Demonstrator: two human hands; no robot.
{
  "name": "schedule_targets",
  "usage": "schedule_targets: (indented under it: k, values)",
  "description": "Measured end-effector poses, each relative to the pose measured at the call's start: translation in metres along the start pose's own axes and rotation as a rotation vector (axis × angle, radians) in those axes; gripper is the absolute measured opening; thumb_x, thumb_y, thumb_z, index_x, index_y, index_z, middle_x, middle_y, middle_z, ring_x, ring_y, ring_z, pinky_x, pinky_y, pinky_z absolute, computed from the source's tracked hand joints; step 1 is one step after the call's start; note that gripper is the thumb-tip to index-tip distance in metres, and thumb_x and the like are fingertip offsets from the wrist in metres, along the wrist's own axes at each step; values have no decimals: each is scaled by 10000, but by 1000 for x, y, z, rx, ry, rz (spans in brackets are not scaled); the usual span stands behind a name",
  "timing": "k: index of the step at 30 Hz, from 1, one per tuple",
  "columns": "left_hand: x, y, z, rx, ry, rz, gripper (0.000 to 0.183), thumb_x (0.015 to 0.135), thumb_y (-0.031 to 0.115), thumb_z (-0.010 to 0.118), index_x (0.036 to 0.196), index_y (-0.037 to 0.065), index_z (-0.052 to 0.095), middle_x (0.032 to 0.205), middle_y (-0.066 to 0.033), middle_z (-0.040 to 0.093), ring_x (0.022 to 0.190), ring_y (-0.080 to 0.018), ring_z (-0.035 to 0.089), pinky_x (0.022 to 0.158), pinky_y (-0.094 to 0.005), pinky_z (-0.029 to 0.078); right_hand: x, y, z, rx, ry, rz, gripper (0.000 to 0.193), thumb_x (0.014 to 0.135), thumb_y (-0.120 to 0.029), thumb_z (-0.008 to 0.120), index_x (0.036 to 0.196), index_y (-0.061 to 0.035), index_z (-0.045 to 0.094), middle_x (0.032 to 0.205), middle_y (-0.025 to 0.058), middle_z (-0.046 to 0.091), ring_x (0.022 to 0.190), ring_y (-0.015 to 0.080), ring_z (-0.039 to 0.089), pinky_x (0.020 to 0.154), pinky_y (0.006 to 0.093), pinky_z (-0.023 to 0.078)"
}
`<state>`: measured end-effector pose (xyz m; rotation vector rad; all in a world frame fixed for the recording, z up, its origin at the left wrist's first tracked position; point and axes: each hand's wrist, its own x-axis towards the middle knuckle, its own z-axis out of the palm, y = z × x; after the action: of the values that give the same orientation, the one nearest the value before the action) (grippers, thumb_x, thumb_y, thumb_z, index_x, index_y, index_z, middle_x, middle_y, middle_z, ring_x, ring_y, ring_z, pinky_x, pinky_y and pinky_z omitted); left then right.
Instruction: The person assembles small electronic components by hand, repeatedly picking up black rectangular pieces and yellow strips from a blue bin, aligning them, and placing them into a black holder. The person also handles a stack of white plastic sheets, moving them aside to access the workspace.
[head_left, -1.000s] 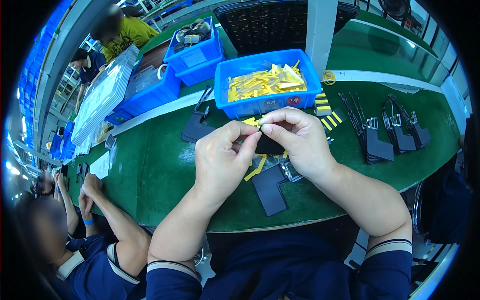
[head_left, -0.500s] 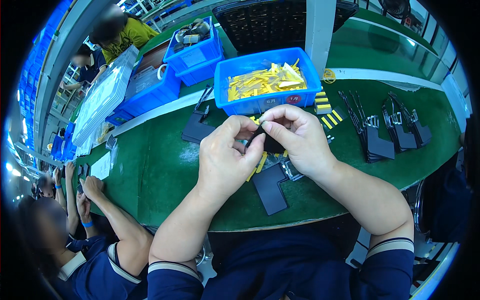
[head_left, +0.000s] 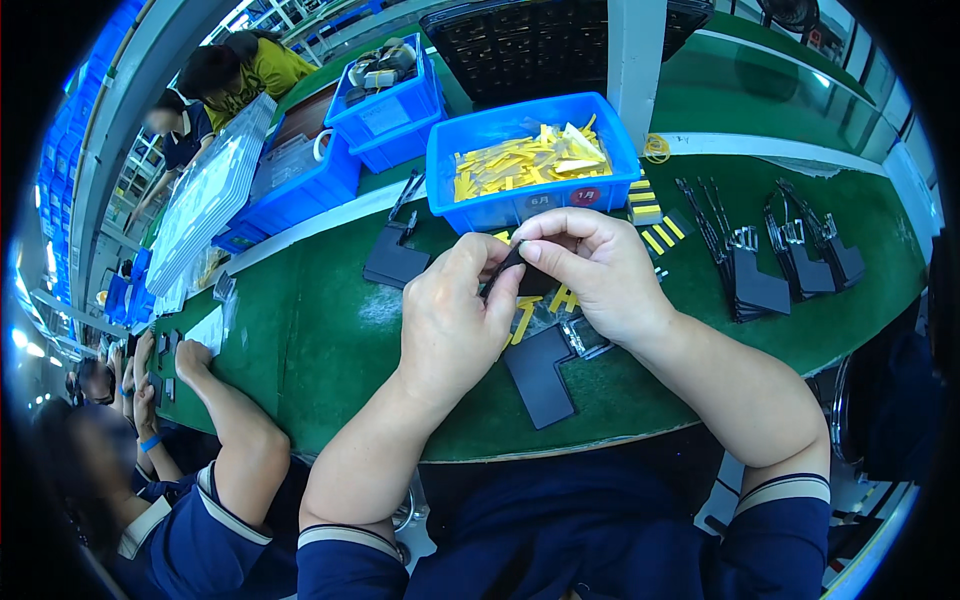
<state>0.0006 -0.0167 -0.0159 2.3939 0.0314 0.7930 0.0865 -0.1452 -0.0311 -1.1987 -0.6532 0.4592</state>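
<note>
My left hand [head_left: 450, 310] is closed around a thin black strip [head_left: 506, 268], thumb and fingers pinching it. My right hand [head_left: 590, 265] pinches the upper end of the same strip between thumb and forefinger. Its exact kind is hard to make out, as fingers cover most of it. Just below my hands lies a dark grey L-shaped panel [head_left: 540, 380] with a metal hinge-like part [head_left: 588, 338] at its corner. Loose yellow strips [head_left: 523, 318] are scattered on a clear bag beneath my fingers.
A blue bin [head_left: 535, 205] full of yellow strips stands behind my hands. Similar panels with metal arms [head_left: 755, 285] are stacked at right, and another panel [head_left: 393, 258] lies left. Blue crates [head_left: 385, 120] stand farther back. A co-worker's arm [head_left: 235, 405] rests over the green table [head_left: 300, 360] at left.
My hands have shifted very slightly left and still pinch the black strip. At left, the co-worker's hands have moved apart, one shifting forward on the table.
</note>
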Motion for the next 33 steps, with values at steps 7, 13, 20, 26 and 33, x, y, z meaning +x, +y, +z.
schedule_targets:
  k: [7,13,20,26,33]
  values:
    - [0,1,1,29,-1,20,132,757,30,667,850,-8,582,761,-102,628,673,-164,640,518,-256,505,-2,1,2,18,18,-13,102,845,-19,590,939,4,622,881,42,628,800,86,593,755,229,490]
    - [-1,1,4,37,46,110,167,739,49,672,828,8,537,714,-142,613,624,-289,627,534,-357,503,-2,4,0,106,-15,-8,115,837,-12,592,948,1,619,880,42,626,805,87,594,753,227,491]
    - [1,13,-3,-99,-14,5,151,751,82,664,853,-9,598,738,-144,634,648,-274,641,548,-325,511,-4,4,-6,41,10,-62,104,809,-13,632,912,-3,643,881,50,632,796,93,602,746,229,493]
    - [3,7,-6,50,43,145,120,775,84,679,861,3,664,760,-103,659,636,-159,636,575,-245,497,-3,0,-7,-33,31,-105,91,786,-20,664,875,-4,670,858,38,628,795,96,606,741,225,490]
    - [5,4,-11,-140,-48,-63,120,759,71,697,860,8,683,744,-75,669,673,-119,630,588,-228,486,-3,1,-10,-94,17,-124,99,776,-14,673,875,-13,675,839,26,627,761,84,591,704,211,479]
